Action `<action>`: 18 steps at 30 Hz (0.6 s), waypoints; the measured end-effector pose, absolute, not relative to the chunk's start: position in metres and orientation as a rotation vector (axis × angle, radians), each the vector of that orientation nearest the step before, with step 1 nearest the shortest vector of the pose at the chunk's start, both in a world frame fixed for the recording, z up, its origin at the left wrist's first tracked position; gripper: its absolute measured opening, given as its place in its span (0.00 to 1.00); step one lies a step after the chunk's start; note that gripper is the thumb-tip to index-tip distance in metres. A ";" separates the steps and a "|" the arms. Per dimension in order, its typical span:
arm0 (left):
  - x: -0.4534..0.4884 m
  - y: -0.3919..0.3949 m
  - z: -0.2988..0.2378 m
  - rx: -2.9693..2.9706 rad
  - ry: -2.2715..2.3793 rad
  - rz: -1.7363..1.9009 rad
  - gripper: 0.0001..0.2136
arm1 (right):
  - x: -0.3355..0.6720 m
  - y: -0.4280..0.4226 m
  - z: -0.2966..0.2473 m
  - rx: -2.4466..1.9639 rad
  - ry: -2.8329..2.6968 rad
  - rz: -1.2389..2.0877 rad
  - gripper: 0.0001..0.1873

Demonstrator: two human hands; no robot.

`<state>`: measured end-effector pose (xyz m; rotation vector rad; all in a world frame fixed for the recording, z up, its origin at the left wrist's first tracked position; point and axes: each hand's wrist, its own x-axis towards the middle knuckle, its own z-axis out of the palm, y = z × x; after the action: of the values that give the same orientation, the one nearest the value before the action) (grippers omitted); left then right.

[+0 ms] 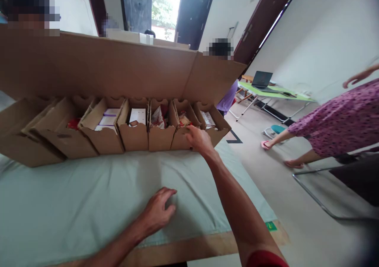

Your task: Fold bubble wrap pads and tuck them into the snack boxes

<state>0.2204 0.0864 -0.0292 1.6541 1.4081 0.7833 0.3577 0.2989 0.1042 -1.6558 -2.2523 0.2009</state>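
A row of several open cardboard boxes point(134, 134) stands along the far side of a table covered with pale green cloth point(74, 196). The boxes hold red packets and white and purple cartons. My right hand point(199, 138) reaches forward and grips the front rim of a box point(180, 134) near the right end of the row, fingers curled over it. My left hand point(158, 209) rests on the cloth close to me, fingers loosely bent, holding nothing.
A tall cardboard wall point(118, 69) rises behind the boxes. To the right, a person in a purple patterned dress point(334, 123) walks past. Beyond stand a green table point(275, 93) with a laptop point(262, 79), another person in purple, and a metal chair frame point(319, 204).
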 end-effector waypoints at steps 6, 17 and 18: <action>0.169 0.030 -0.030 1.566 1.484 0.840 0.20 | 0.365 0.274 0.120 -1.672 -2.235 0.124 0.17; 0.146 0.051 -0.012 1.491 1.515 1.217 0.27 | 0.518 0.067 0.080 -1.388 -1.972 0.321 0.14; 0.149 0.061 -0.010 1.484 1.493 1.236 0.31 | 0.532 0.056 0.073 -1.402 -1.923 0.332 0.16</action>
<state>0.1491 0.0609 -0.0098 1.4841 1.4926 1.2358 0.5319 0.0557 0.0732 -1.4021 -1.9229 0.3319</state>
